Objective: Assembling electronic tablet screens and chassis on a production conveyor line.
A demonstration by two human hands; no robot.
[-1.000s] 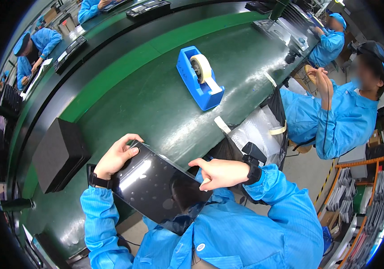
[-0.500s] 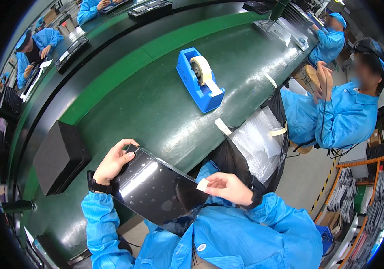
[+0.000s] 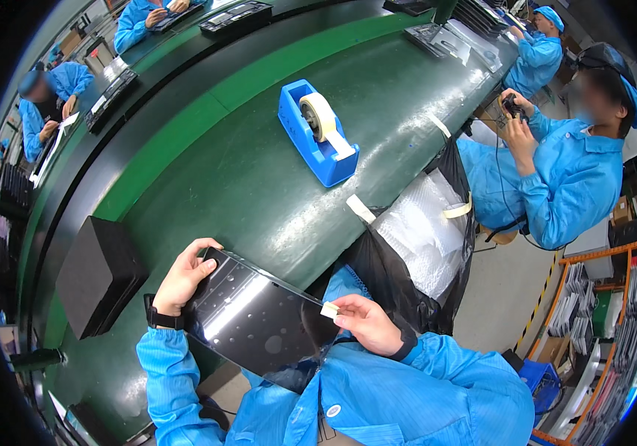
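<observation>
My left hand [image 3: 183, 281] grips the far left corner of a glossy black screen panel [image 3: 255, 318], thumb on its face. The panel is tilted over my lap, with bubble-like marks across its surface. At its right corner, my right hand [image 3: 370, 327] pinches a short piece of cream tape [image 3: 329, 310] between thumb and fingers. The tape is at the panel's edge; whether it sticks there I cannot tell. Beyond, on the green table [image 3: 236, 178], stands a blue tape dispenser [image 3: 335, 169] holding a cream roll.
A black foam block [image 3: 95, 271] sits on the table at left. Right of me, a black bag [image 3: 385, 275] filled with bubble wrap [image 3: 422, 234] hangs taped to the table edge. A co-worker [image 3: 578, 171] at the right holds a small dark device. Racks [image 3: 593, 320] stand behind.
My right hand has shifted slightly left, bringing the tape against the panel's right corner. My left hand keeps its hold. The co-worker at right now holds up a dark device.
</observation>
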